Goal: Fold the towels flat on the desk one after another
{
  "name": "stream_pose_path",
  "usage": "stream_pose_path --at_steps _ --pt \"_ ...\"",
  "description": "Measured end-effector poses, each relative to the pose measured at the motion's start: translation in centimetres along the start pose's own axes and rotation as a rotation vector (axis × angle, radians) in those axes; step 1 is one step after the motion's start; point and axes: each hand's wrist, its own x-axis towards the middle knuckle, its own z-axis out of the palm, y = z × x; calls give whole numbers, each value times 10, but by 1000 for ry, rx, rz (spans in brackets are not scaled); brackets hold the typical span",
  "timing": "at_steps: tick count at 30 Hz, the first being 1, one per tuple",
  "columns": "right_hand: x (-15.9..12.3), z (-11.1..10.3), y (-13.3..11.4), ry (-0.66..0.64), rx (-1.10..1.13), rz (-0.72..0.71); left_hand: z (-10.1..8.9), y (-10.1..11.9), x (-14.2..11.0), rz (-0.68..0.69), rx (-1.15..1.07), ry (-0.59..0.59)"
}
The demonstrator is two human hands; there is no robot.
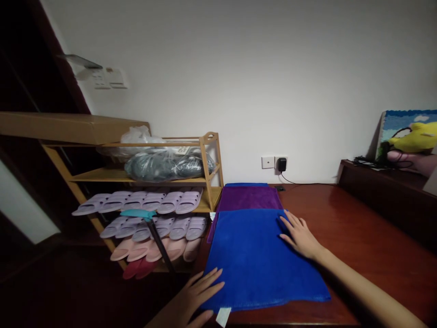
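Note:
A bright blue towel (256,259) lies spread flat on a dark red wooden table (362,241). Beyond it lies a purple towel (249,198), partly covered by the blue one, and a strip of another blue cloth (246,184) shows at the far end. My left hand (194,300) rests open, fingers spread, on the blue towel's near left corner, next to a white tag (223,316). Flat on the towel's right edge lies my right hand (300,237), open too, with its fingers stretched toward the purple towel.
A wooden shoe rack (208,182) stands left of the table, with several lilac and pink slippers (160,214) and bagged shoes. A teal-headed tool with a dark handle (153,232) leans against it. A charger (282,164) sits in a wall socket. A yellow plush toy (414,136) sits on a dark shelf at right.

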Motion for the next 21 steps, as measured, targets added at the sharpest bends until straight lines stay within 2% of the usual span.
stream_pose_path --at_steps 2,5,8,11,14,18,21 --pt "-9 -15 -39 0 9 -145 4 -11 -9 6 38 73" --pt "-21 -27 -103 -143 77 -372 1 -22 -18 -6 85 129" --pt "-20 -18 -155 -237 130 -507 -2 -25 -19 4 113 191" --pt "-8 4 -191 -270 141 -547 -1 -24 -16 28 129 240" --pt "5 22 -215 -288 156 -493 0 -22 -14 19 105 246" --pt "15 27 -227 -359 203 -394 -3 -19 -11 -46 20 229" --pt "19 26 -216 -306 359 -240 -4 -15 -5 -107 5 374"
